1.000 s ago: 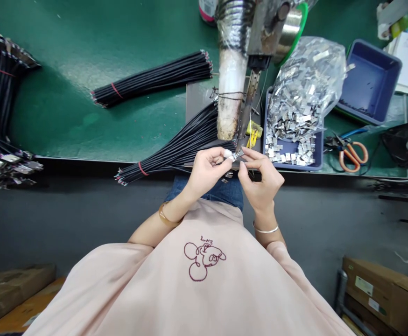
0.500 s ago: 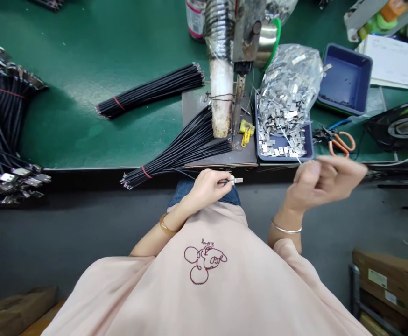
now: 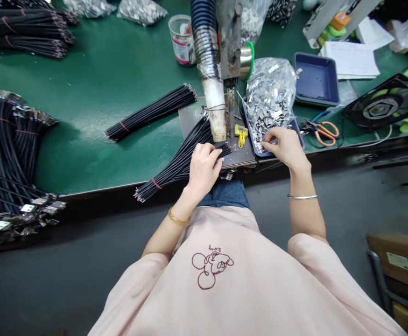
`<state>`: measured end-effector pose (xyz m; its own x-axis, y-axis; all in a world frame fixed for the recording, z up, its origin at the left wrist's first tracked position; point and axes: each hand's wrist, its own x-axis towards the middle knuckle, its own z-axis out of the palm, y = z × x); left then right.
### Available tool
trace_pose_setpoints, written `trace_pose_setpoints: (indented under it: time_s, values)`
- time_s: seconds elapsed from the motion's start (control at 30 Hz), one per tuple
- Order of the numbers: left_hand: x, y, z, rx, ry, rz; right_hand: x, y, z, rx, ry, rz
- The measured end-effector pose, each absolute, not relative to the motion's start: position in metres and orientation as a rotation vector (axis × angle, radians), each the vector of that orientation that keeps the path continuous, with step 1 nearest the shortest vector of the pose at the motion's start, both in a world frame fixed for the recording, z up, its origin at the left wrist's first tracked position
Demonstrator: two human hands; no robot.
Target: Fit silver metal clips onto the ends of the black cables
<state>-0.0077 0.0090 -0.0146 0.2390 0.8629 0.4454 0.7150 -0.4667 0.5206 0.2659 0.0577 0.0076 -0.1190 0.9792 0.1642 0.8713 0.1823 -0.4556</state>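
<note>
My left hand [image 3: 205,169] lies over the near bundle of black cables [image 3: 176,164], its thumb and fingers closed on cable near the stripped ends. Just right of those fingers, the ends lie below the soldering iron [image 3: 231,116]. My right hand [image 3: 288,147] reaches into the near blue tray [image 3: 301,139], thumb and forefinger pinched at a small metal connector [image 3: 264,143]. The fingertips partly hide that piece. A plastic bag of connectors [image 3: 272,86] rests in the same tray. Several finished metal ends [image 3: 228,175] show below the table edge, beside my left wrist.
A ribbed extraction hose [image 3: 204,28] hangs over the work plate [image 3: 241,156], near a yellow clip [image 3: 241,135] and a solder spool [image 3: 246,60]. Orange-handled pliers [image 3: 326,133] and a black fan [image 3: 382,105] stand right. Another cable bundle [image 3: 151,112] lies left.
My left hand has let go of the cable with a connector and moved up onto the bundle. My right hand has released the thin solder wire and moved left into the tray. The view has shifted.
</note>
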Motion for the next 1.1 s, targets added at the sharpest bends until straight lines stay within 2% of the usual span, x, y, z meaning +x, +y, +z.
trace_pose_setpoints:
  time_s: [0.1, 0.27, 0.43, 0.57, 0.63, 0.77, 0.93, 1.1]
  values:
    - [-0.005, 0.017, -0.02, 2.353, 1.507, 0.937, 0.265, 0.061, 0.01, -1.761, -2.092, 0.35]
    - [-0.003, 0.007, -0.02, 2.187, 1.358, 1.224, 0.261, 0.056, 0.009, -1.76, -2.026, 0.273]
    - [-0.002, -0.006, -0.014, 2.222, 1.266, 1.363, 0.256, 0.051, 0.007, -1.786, -1.966, 0.166]
    - [0.0, -0.012, -0.01, 2.284, 1.228, 1.462, 0.245, 0.034, 0.018, -1.646, -1.724, 0.079]
    - [0.002, -0.015, -0.008, 2.306, 1.143, 1.458, 0.233, 0.021, 0.024, -1.508, -1.556, 0.203]
    - [0.009, -0.017, -0.006, 2.039, 1.117, 1.339, 0.2, -0.008, 0.028, -1.3, -1.43, 0.708]
    - [0.013, -0.009, -0.004, 1.339, 1.017, 1.1, 0.171, -0.023, 0.013, -1.291, -1.454, 0.594]
    - [0.011, -0.004, -0.003, 1.148, 0.951, 1.086, 0.168, -0.02, 0.001, -1.254, -1.428, 0.827]
